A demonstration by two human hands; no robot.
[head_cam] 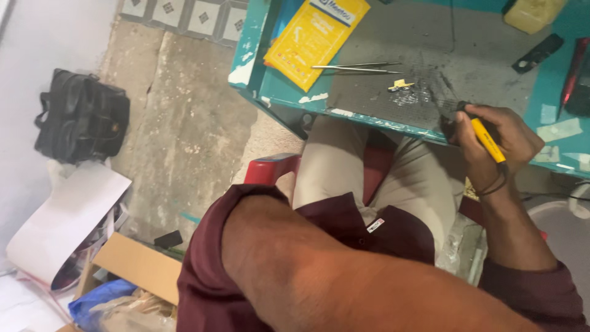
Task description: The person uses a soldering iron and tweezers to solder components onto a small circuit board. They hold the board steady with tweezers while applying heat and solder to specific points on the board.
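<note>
Yellow soldering iron [488, 140] sits clasped in our right hand [491, 138] at the desk [393, 80] edge; left hand unseen; tweezers [356, 67] lie near.

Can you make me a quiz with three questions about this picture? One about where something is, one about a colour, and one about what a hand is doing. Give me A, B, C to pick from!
1. Where is the black bag?
A. On the floor by the wall
B. On the bench
C. On the person's lap

2. What colour is the tool in the right hand?
A. Green
B. Yellow
C. White

3. What is the right hand doing?
A. Lying flat and empty
B. Holding the tweezers
C. Gripping the tool at the bench edge

Answers:
1 A: the black bag sits on the concrete beside the pale wall.
2 B: the tool has a yellow handle.
3 C: the right hand is closed round it; the tweezers lie untouched on the bench.
</note>
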